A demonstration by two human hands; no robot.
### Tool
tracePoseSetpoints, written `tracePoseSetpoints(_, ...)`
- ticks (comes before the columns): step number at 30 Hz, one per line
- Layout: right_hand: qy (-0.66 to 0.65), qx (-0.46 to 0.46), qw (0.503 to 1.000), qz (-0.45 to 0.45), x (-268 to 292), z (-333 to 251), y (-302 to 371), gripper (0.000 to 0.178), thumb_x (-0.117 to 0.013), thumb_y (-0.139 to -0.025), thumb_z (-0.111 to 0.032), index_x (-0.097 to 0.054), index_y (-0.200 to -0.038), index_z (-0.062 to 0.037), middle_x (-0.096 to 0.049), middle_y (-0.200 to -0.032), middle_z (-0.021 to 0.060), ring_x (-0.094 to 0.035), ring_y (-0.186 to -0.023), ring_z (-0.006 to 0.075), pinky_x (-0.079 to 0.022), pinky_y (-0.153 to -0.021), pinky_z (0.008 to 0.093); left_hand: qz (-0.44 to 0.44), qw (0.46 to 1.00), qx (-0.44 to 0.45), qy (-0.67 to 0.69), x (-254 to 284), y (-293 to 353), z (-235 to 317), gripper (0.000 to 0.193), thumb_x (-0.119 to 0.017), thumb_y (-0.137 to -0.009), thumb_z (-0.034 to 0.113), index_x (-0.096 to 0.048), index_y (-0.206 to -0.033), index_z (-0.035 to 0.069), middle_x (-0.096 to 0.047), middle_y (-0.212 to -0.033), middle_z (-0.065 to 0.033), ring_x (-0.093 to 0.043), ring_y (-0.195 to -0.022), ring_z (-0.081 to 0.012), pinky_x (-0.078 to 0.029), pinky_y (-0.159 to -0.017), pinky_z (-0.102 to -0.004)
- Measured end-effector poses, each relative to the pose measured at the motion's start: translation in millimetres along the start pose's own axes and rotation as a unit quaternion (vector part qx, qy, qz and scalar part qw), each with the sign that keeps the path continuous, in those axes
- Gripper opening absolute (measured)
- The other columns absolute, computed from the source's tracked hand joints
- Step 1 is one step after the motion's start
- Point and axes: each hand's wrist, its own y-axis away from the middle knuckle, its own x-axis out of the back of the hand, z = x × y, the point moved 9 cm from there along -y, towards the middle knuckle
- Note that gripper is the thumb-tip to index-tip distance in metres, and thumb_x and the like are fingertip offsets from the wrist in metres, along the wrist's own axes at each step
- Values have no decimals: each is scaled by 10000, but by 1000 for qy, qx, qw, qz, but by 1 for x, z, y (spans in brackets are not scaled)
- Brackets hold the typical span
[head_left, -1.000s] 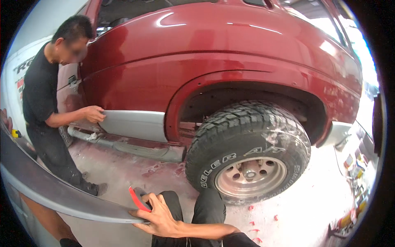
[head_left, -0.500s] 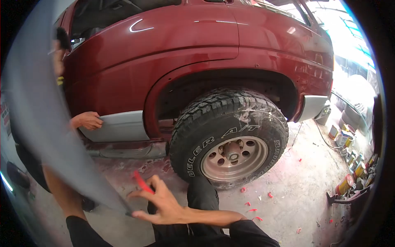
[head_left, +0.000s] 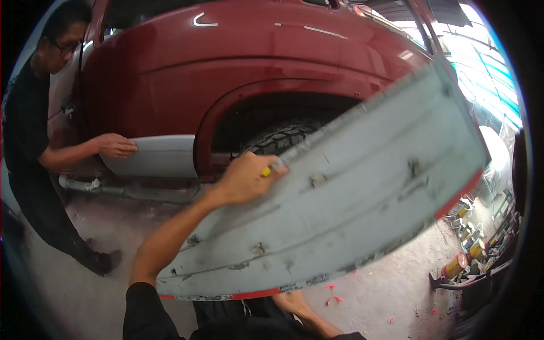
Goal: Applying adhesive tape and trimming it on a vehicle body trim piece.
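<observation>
A long grey curved panel (head_left: 351, 187) lies tilted across the front of me, its clips and scuffed ribs facing up. My left hand (head_left: 247, 178) is closed on its upper edge, with a small yellow thing (head_left: 266, 171) at the fingers that I cannot make out. Strips of red tape (head_left: 258, 294) run along the lower edge. Below that edge sits my right hand (head_left: 292, 302), close to the panel, its fingers hidden behind it. Beyond the panel stands a red vehicle (head_left: 170, 85) with an open wheel arch, its tyre (head_left: 283, 136) mostly covered.
At the left a person in dark clothes (head_left: 28, 113) touches the silver lower trim (head_left: 164, 156) on the vehicle's side. A side step (head_left: 147, 192) runs below it. Paint cans (head_left: 454, 265) crowd the right. Red scraps (head_left: 334, 299) lie on the floor.
The panel has swung from edge-on at the left to broadside before me, covering most of the wheel. My right hand, previously spread near its tip by a red strip, is now under its lower edge.
</observation>
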Motion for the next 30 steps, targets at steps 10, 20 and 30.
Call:
tracePoseSetpoints(10, 194, -196, 953, -127, -18, 102, 73, 389, -615, -885, -238, -622, -1220, -41, -633, -1200, 251, -604, -1085, 443, -475, -930, 505, -214, 973, 21, 79, -194, 65, -47, 226, -623, -872, 256, -725, -950, 71, -658, -699, -218, -652, -693, -414, -502, -668, -498)
tracePoseSetpoints(20, 283, -235, 911, -185, -33, 168, 139, 356, -590, -889, -223, -629, -1196, -47, -651, -1156, 237, -617, -1026, 432, -479, -896, 510, -252, 964, 43, 74, -285, 122, -74, 299, -656, -860, 302, -718, -914, 15, -682, -780, -255, -680, -799, -449, -526, -727, -527)
tracePoseSetpoints(30, 366, -219, 879, -214, -3, 254, 169, 323, -563, -895, -206, -637, -1170, -54, -671, -1107, 221, -633, -961, 420, -484, -858, 516, -291, 951, 90, 50, -332, 174, -125, 346, -684, -870, 324, -730, -861, -18, -695, -836, -251, -700, -803, -426, -551, -713, -502)
